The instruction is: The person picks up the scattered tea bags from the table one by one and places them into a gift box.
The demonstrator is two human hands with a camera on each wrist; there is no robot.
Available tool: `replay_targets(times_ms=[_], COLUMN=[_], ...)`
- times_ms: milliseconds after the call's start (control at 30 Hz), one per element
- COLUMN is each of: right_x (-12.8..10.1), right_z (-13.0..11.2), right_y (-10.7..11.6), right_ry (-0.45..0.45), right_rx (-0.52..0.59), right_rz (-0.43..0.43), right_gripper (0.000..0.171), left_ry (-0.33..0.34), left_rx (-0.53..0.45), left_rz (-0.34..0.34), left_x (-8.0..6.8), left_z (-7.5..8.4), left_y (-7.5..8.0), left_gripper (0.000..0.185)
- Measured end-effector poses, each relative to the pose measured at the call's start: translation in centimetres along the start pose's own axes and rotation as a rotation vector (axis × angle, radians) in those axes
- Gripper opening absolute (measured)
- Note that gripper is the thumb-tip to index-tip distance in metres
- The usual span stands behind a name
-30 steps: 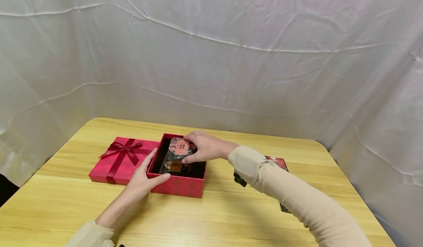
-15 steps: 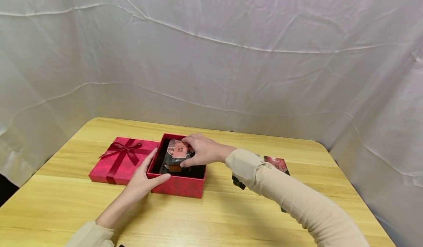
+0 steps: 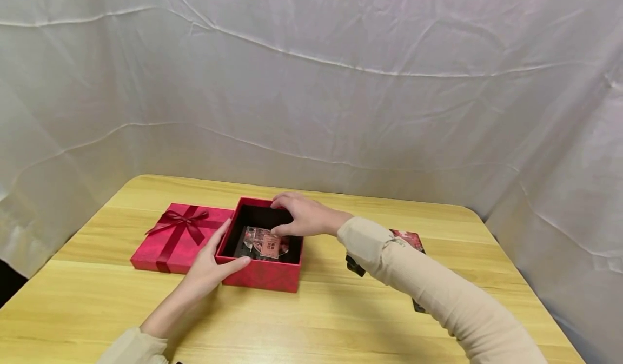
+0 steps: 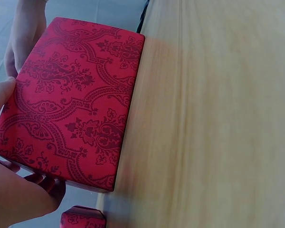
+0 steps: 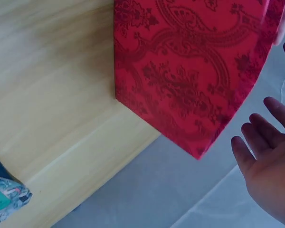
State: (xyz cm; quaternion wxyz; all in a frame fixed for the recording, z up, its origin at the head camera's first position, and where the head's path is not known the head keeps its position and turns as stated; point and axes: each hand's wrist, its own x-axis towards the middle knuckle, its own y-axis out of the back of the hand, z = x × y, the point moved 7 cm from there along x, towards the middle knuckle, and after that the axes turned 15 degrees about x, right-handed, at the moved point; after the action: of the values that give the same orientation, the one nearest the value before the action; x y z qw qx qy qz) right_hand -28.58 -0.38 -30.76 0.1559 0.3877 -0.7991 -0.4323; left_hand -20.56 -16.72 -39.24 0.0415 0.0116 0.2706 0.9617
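Observation:
In the head view, a red gift box [image 3: 263,275] stands without its lid, its inside dark. A dark packet with a pink label [image 3: 269,246] lies inside, toward the near wall. My left hand [image 3: 206,266] grips the box at its near left corner, thumb along the front wall and fingers along the left side; the left wrist view shows these fingers bent around the patterned red box [image 4: 71,104]. Over the right part of the box hovers my right hand [image 3: 307,216], thumb and fingers apart. The right wrist view shows the right hand's spread fingers [image 5: 263,135] holding nothing.
The red lid [image 3: 194,229] with a dark red ribbon bow lies just left of the box. To the right, a dark packet with a red top [image 3: 410,239] and a small dark thing [image 3: 355,265] are partly hidden by the right sleeve. A white cloth [image 3: 311,110] hangs behind the table [image 3: 272,331].
The right hand has let go of the packet, which has dropped lower and nearer in the box. Its fingers have spread and lifted slightly. The left hand and box have stayed put.

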Motion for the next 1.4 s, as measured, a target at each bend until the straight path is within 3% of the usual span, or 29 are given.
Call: replay_targets(times_ms=[200,333,833,967,1400], right_x=[-0.3,-1.0,-6.7,-8.2,-11.7], right_z=[0.8,2.3,11.2,12.7,17.8], right_y=[1.7,2.9,6.8,8.0,6.4], right_ry=[0.014,-0.021,-0.197,-0.209,-0.307], right_rx=[-0.018,-0.01,0.267,0.334,0.361], right_rz=[0.045,0.08,0.243,0.289,0.295], right_gripper=[0.053,0.052,0.057,0.058,0.071], left_ry=[0.0,0.0,0.007,0.01,0.008], left_rx=[0.029,0.062,0.067,0.063,0.054], left_rz=[0.015,0.022,0.016,0.017,0.022], left_x=[0.0,0.0,-0.1,-0.1,-0.1], left_z=[0.0,-0.1,-0.3,-0.4,-0.5], left_y=[0.1,0.2,0.3,0.5,0.5], left_gripper=[0.093,0.094,0.093,0.093,0.093])
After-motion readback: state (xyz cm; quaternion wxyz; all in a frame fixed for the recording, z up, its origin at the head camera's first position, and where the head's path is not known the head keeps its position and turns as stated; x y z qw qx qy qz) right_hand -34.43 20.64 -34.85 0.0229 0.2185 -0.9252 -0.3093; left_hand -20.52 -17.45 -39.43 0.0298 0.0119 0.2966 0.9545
